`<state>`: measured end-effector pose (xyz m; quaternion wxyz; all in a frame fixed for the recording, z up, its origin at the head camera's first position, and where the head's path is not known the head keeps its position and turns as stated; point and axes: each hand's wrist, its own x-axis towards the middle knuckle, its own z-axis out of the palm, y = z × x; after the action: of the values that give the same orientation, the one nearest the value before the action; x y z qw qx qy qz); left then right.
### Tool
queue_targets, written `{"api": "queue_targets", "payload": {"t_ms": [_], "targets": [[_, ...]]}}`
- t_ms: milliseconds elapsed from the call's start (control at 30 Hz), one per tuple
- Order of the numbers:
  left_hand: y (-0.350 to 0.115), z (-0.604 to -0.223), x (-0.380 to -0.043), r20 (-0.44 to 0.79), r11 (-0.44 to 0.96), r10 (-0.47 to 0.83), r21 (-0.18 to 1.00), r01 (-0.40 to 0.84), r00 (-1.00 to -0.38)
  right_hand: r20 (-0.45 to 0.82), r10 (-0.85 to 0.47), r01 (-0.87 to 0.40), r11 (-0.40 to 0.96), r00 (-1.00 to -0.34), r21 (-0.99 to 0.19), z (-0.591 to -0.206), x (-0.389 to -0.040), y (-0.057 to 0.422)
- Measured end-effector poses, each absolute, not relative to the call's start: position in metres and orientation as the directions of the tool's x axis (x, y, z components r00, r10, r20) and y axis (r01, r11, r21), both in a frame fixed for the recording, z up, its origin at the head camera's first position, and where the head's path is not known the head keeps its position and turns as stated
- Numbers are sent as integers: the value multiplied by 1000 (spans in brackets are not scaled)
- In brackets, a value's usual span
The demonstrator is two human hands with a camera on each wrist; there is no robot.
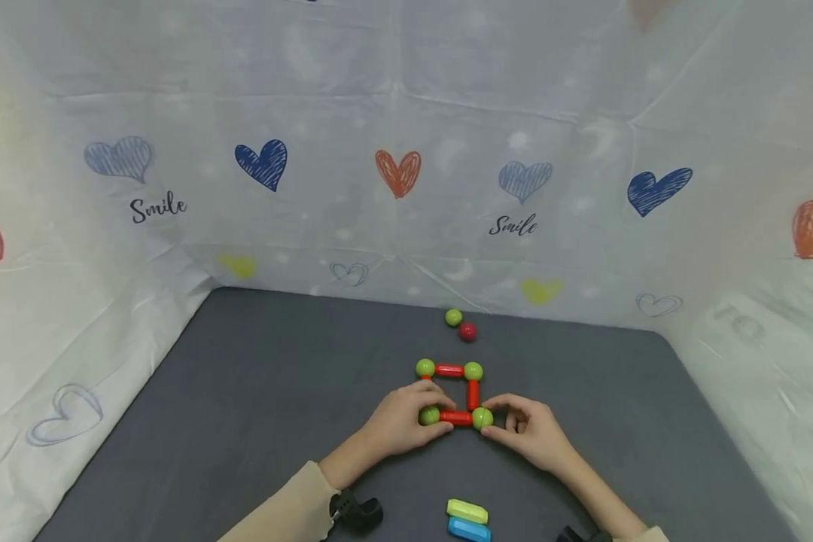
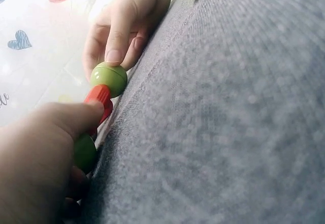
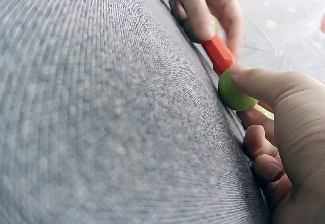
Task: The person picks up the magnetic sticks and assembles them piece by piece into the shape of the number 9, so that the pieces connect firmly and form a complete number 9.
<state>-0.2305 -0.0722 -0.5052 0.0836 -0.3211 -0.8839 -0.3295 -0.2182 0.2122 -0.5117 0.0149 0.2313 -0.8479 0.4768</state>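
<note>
The left forearm (image 1: 352, 455) and right forearm (image 1: 599, 485) are extended forward and angled inward, the hands brought near each other. The left hand (image 1: 406, 415) is arched, thumb and fingers curved in a grip; the right hand (image 1: 530, 431) is held in a thumb-and-forefinger pinch, its other fingers curled.

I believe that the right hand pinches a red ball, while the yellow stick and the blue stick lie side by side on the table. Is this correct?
Not entirely. The head view shows the right hand pinching a green ball, not a red one. The yellow stick and the blue stick do lie side by side on the table.
</note>
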Motion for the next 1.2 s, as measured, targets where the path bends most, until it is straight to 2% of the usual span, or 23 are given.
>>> {"api": "queue_targets", "payload": {"t_ms": [167, 300, 433, 600, 900, 1200], "targets": [[-80, -501, -238, 393, 607, 330, 607, 512, -858, 269, -382, -429, 440, -884, -789, -510, -217, 214], [-93, -504, -250, 268, 634, 313, 655, 411, -911, 287, -387, -446, 424, -876, -788, -509, -218, 212], [-100, -506, -255, 149, 663, 411, 628, 407, -900, 298, -389, -455, 416, -872, -788, -509, -217, 211], [-100, -504, -256, 132, 665, 478, 591, 456, -868, 278, -391, -439, 420, -877, -794, -509, -218, 212], [-100, -503, -256, 115, 677, 481, 581, 451, -869, 302, -315, -412, 391, -900, -823, -506, -230, 217], [-101, -504, -255, 114, 676, 479, 585, 448, -871, 289, -194, -344, 392, -937, -853, -508, -267, 205]]}}
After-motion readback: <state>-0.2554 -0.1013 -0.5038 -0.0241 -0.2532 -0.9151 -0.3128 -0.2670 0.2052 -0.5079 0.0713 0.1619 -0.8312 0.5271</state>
